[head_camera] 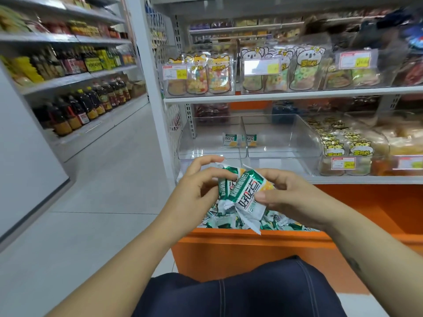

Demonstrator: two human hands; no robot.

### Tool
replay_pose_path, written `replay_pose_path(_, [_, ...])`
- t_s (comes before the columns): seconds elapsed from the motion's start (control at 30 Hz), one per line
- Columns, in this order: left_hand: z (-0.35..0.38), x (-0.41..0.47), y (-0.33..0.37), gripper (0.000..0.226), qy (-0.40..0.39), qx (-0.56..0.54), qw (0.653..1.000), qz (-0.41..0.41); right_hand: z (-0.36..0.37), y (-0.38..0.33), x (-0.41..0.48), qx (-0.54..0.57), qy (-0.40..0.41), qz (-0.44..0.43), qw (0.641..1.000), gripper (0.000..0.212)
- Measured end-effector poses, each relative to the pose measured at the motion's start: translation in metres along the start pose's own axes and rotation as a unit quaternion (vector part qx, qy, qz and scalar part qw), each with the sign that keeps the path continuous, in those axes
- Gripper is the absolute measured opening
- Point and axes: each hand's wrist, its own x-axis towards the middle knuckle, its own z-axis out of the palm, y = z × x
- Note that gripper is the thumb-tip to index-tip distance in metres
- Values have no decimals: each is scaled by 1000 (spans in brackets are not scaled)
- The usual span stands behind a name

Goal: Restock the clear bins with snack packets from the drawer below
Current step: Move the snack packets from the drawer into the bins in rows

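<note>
Head view, middle of the frame: left grip (198, 180) and right grip (285, 199) both hold green-and-white snack packets (246, 195) over the orange drawer (229, 244). Picking up looks done. Next, I think, they must go up into the nearly bare clear bins (282, 154) just above.

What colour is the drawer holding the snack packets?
The drawer is orange; the head view shows it.

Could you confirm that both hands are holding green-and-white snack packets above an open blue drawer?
Not quite: the head view shows an orange drawer, not blue. The left hand and right hand do hold green-and-white snack packets above it.
</note>
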Motion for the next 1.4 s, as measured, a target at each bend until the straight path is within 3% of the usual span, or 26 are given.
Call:
replay_pose_path(0.13, [-6,5,0,48,43,-58,994,-77,6,-8,0,-87,70,-32,993,27])
replay_pose_path(0.27, [-6,14,-2,26,8,-131,984,-121,6,-7,10,-179,101,-72,976,34])
replay_pose_path(0.37, [-5,25,-8,32,-30,-66,993,-91,2,-3,23,-222,118,-91,964,41])
replay_pose_path(0.5, [-3,49,-26,50,-38,-63,992,-101,-7,8,50,-202,134,-120,963,38])
replay_pose_path(0.63, [-6,91,-57,48,-30,-20,995,-91,-29,19,94,-155,158,-143,965,30])
replay_pose_path(0.8, [-18,155,-94,46,-57,68,993,-82,-64,29,156,-133,189,-151,961,36])
replay_pose_path(0.97, [-25,215,-131,43,-91,111,986,-90,-111,43,210,-155,187,-108,964,46])
replay_pose_path(1.07, [-29,251,-161,44,-92,141,979,-114,-152,52,232,-301,228,-68,923,32])
replay_pose_path(1.17, [-23,283,-199,45,-118,184,965,-143,-182,62,251,-445,206,-24,871,37])
replay_pose_path(1.4, [8,346,-273,53,-188,324,921,-111,-201,83,271,-425,236,-84,870,30])
